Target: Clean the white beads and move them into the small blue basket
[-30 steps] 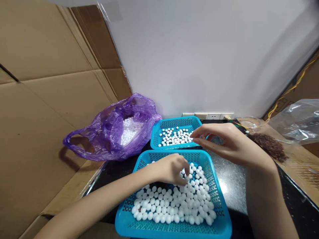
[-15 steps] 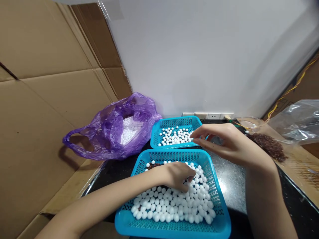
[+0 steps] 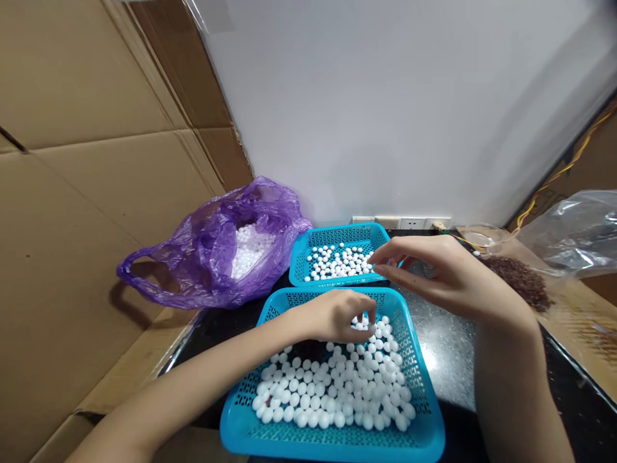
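Note:
In the head view, the front blue basket (image 3: 332,445) holds a layer of small white balls (image 3: 308,389), with a dark reddish-brown patch among them. My left hand (image 3: 344,316) is above its far half, thumb and finger pinched round what looks like one white ball (image 3: 371,328). At the near right corner of the smaller back basket (image 3: 299,254), my right hand (image 3: 429,273) has its thumb and fingers slightly apart, with nothing visible held. Loose white balls (image 3: 340,262) cover part of the back basket's floor.
Left of the baskets, a purple plastic bag (image 3: 207,257) lies open with more white balls. Brown granules (image 3: 518,283) are heaped on cardboard at right, near a clear plastic bag (image 3: 578,225). Wall sockets (image 3: 412,223) and a yellow cord (image 3: 544,186) are at the back.
My left hand has risen from among the balls in the front basket, its fingers now pinched above them. My right hand has hardly moved.

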Demonstrator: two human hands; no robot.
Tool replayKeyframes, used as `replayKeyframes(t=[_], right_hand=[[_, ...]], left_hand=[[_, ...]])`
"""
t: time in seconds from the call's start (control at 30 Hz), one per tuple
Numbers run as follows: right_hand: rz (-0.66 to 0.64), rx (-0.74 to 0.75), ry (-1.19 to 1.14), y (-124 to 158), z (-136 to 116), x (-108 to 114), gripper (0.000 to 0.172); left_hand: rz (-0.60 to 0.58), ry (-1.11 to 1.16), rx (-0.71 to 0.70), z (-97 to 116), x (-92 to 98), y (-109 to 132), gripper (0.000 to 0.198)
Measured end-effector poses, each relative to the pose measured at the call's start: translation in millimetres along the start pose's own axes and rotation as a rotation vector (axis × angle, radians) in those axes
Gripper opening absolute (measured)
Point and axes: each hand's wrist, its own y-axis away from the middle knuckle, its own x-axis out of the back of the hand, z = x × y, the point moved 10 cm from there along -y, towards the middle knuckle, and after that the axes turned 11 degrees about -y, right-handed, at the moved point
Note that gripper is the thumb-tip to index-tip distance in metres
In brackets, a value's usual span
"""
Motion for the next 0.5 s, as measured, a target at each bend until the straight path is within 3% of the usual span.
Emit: replayKeyframes(t=[0.1,0.2,0.37,0.5], right_hand=[[0.057,0.011,0.009,1,-3,7,0.013],[0.154,0.010,0.030,5,-5,22,0.012],[0.456,0.016,0.136,32,-16,66,0.019],[0.449,0.035,0.224,52,-25,72,0.028]], left_hand=[[0.125,0.003,-0.065,14,19.3,-20,0.018],[0.217,-0.036,-0.169,34,25.6,-52,0.016],[0.157,-0.296,-0.246,49,4.7,-122,0.013],[0.193,-0.357,-0.231,45,1.3,-172,0.013]])
